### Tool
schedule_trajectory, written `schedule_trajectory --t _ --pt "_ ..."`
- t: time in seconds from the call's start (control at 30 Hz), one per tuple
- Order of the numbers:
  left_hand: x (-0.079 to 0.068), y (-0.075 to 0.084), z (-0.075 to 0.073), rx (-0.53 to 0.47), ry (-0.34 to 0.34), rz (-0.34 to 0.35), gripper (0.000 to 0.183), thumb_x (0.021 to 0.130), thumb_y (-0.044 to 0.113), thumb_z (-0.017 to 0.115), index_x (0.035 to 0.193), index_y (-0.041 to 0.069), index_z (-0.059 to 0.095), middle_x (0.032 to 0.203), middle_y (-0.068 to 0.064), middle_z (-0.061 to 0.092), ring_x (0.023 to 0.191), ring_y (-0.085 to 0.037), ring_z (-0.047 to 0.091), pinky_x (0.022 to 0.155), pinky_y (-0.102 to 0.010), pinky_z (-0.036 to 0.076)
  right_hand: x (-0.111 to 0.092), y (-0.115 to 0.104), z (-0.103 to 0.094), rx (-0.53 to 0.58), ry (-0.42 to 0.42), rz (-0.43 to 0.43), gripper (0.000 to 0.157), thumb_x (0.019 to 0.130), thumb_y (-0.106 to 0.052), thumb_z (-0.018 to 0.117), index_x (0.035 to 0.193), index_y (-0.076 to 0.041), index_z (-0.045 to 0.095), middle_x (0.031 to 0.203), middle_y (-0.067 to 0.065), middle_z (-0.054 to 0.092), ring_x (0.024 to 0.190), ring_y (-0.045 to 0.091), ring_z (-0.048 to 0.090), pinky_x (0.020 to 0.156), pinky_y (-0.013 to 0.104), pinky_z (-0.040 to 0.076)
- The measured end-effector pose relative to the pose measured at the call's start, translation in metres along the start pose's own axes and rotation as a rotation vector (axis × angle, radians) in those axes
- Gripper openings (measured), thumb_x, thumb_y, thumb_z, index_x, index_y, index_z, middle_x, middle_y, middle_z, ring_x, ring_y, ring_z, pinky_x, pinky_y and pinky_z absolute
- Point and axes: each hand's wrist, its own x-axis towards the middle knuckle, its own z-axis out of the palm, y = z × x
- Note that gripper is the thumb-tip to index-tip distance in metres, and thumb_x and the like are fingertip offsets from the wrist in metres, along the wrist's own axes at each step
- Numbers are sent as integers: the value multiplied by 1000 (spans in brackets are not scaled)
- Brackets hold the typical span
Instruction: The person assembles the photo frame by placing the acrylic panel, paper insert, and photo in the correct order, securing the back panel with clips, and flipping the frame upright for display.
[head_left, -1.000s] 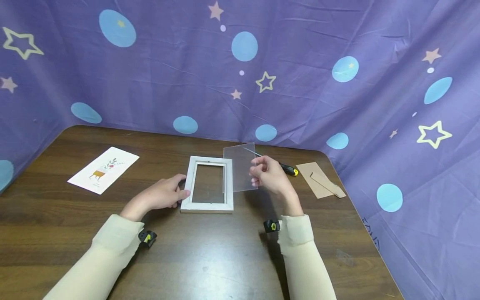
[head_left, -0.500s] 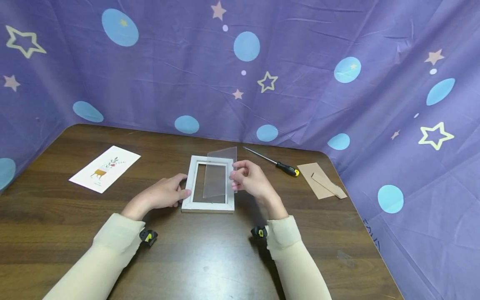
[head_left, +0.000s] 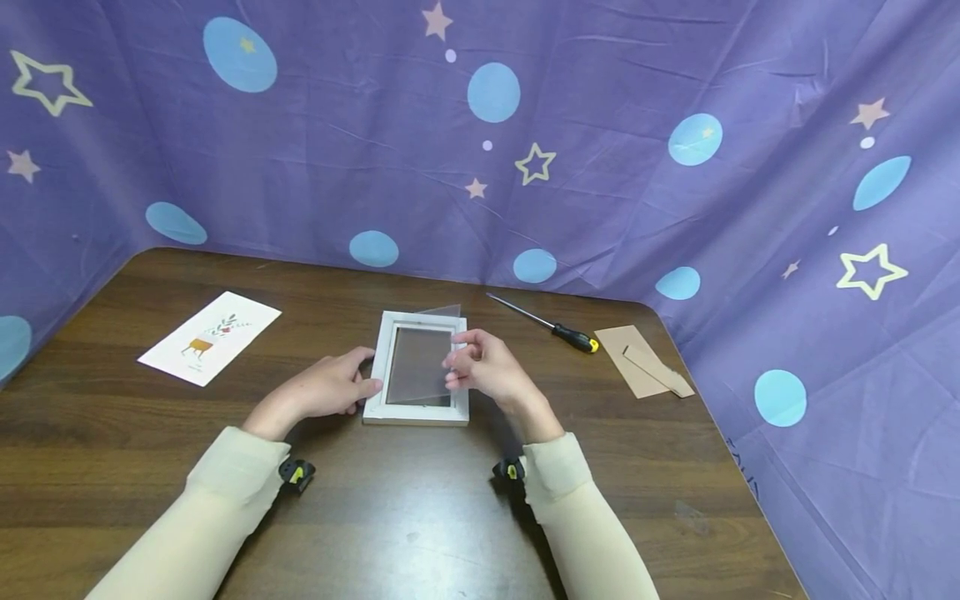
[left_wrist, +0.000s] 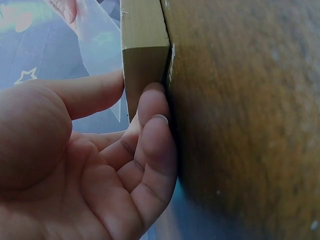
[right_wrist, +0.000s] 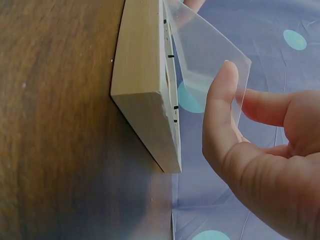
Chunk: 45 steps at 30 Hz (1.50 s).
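A white picture frame [head_left: 416, 413] lies flat on the wooden table. My left hand [head_left: 321, 387] grips its left side, thumb on the top face and fingers against the outer edge, as the left wrist view shows with the frame's side [left_wrist: 144, 62]. Between the thumb and fingers of my right hand [head_left: 489, 372] is a clear sheet [head_left: 422, 367], pinched by its right edge. The sheet slants over the frame's opening, its left part lower than the held edge. In the right wrist view the raised sheet [right_wrist: 212, 47] stands above small black tabs along the frame's inner edge.
A screwdriver [head_left: 576, 338] with a black and yellow handle lies behind my right hand. Farther right are a brown backing board [head_left: 628, 367] and its stand strip [head_left: 660, 371]. A white card [head_left: 210, 337] with a printed picture lies at the left. A purple curtain [head_left: 315, 150] hangs behind the table.
My right hand has moved left, bringing the clear sheet from the frame's right side to over its opening, and then lower. My left hand has stayed on the frame.
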Motion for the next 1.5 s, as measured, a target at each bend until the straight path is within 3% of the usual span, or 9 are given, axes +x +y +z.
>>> schedule_trajectory --t 0.3,0.6,0.93,1.07,1.3,1.5 --pt "-1 1 0 -11 -3 1 65 109 26 61 157 -10 35 80 -9 62 67 -19 61 63 -33 48 0 2 4 13 -8 25 44 105 6 56 145 15 40 105 25 66 74 16 68 73 30 66" --pt "-1 0 1 -12 -1 8 64 109 25 61 156 -10 36 80 -9 62 67 -19 61 62 -33 48 1 6 4 -14 -21 39 47 105 3 59 147 14 40 99 17 65 73 17 68 72 30 66" --pt "0 0 1 -3 -2 -4 65 108 26 61 156 -10 36 81 -9 62 67 -19 61 62 -33 48 -1 7 7 -132 -22 34 51 106 -1 60 152 10 40 88 12 63 64 15 64 61 25 62" --pt "-1 1 0 -3 -5 -5 65 109 26 61 157 -10 35 82 -9 62 68 -19 61 63 -33 48 -1 8 8 -225 -13 -2 55 105 -3 63 154 10 40 83 11 65 62 14 64 61 28 63" --pt "-2 2 -1 -4 -3 4 64 109 25 60 156 -11 36 80 -9 62 67 -19 61 62 -33 48 -4 5 8 -611 28 -66 60 105 -15 66 157 5 43 68 2 65 54 11 62 59 25 56" --pt "-1 2 -1 -2 -6 4 64 109 25 60 157 -10 35 79 -8 62 68 -19 62 63 -33 48 -3 6 9 -699 41 -50 64 105 -19 68 159 4 41 65 0 62 51 11 60 52 25 51"
